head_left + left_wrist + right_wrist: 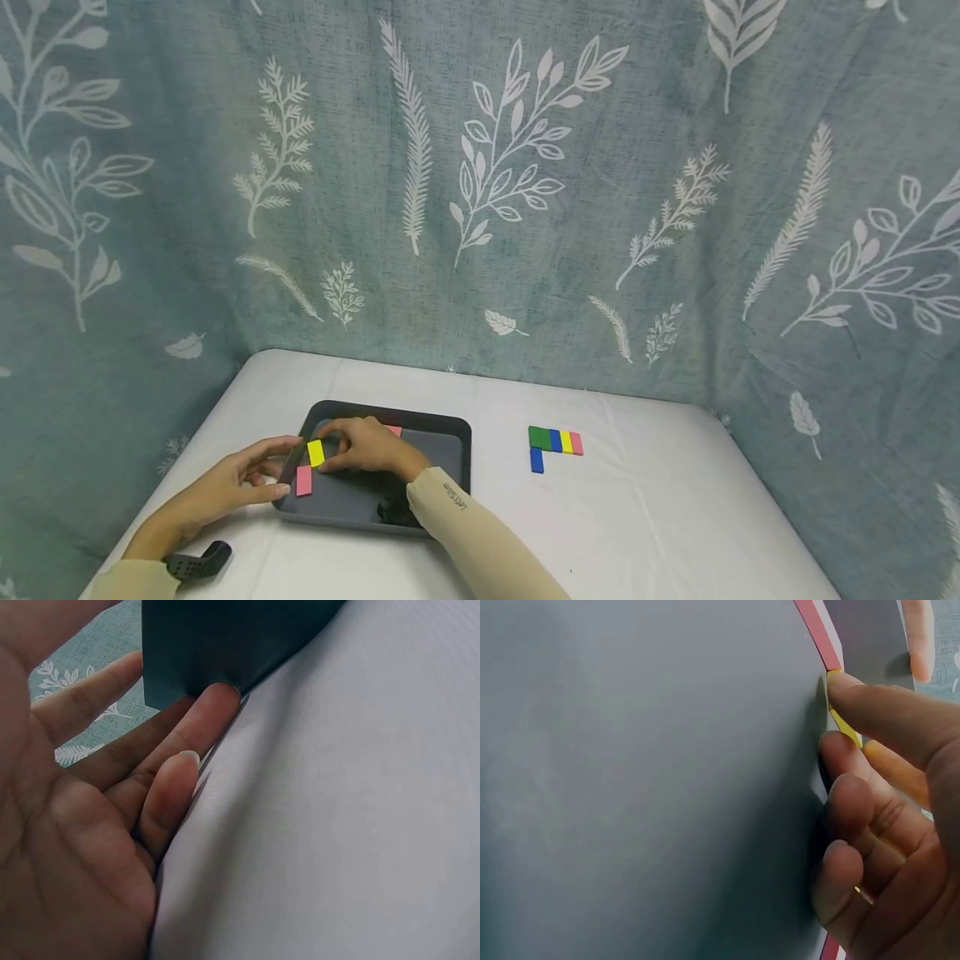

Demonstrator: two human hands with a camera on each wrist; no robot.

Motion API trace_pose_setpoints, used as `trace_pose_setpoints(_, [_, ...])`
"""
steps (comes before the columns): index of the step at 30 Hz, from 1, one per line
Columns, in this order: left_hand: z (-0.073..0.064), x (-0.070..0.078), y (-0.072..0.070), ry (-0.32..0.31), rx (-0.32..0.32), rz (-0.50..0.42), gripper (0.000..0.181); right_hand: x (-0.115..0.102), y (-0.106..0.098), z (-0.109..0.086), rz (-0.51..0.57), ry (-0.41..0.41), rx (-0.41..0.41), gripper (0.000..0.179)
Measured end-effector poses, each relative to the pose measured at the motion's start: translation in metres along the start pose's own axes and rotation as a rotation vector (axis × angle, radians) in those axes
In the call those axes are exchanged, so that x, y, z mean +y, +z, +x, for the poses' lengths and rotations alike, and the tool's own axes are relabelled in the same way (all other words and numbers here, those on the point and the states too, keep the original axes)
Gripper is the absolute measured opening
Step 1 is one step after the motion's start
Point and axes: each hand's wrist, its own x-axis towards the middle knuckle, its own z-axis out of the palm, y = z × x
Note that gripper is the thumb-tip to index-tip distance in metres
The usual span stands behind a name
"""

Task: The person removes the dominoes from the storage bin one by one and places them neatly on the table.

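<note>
A dark grey tray [352, 502] lies on the white table. Inside it, my right hand [369, 444] pinches a small yellow tile [316, 453]; the right wrist view shows the thumb [877, 705] on the tile's edge. A pink tile [303, 481] lies right beside the yellow one, toward the tray's near left corner. Partly behind the right hand, another pink tile [393, 430] shows near the far wall. My left hand [232, 483] is at the tray's left side, fingers loosely bent, with fingertips against the outer wall [217, 652] in the left wrist view.
Right of the tray, several tiles make a row on the table: green tiles [539, 438], a blue one [556, 441], a yellow one [566, 442] and a pink one [576, 443]. One more blue tile [537, 461] sits below the row's left end. A patterned curtain [480, 208] surrounds the table.
</note>
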Motion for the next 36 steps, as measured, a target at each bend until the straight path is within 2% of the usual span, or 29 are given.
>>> trace_pose_setpoints(7, [-0.001, 0.0, 0.002, 0.0, -0.004, -0.005, 0.077, 0.001, 0.004, 0.002, -0.062, 0.019, 0.009, 0.045])
trace_pose_setpoints(21, [-0.001, 0.002, 0.004, -0.007, 0.003, 0.0, 0.079, 0.002, 0.004, -0.002, -0.001, 0.032, 0.043, 0.042])
trace_pose_setpoints(30, [0.0, 0.002, 0.003, -0.006, 0.005, 0.007, 0.08, 0.003, -0.004, -0.007, -0.022, 0.025, 0.051, 0.044])
trace_pose_setpoints(36, [0.0, 0.001, 0.001, -0.007, 0.008, 0.007, 0.081, 0.001, -0.013, -0.011, -0.091, 0.023, 0.055, 0.046])
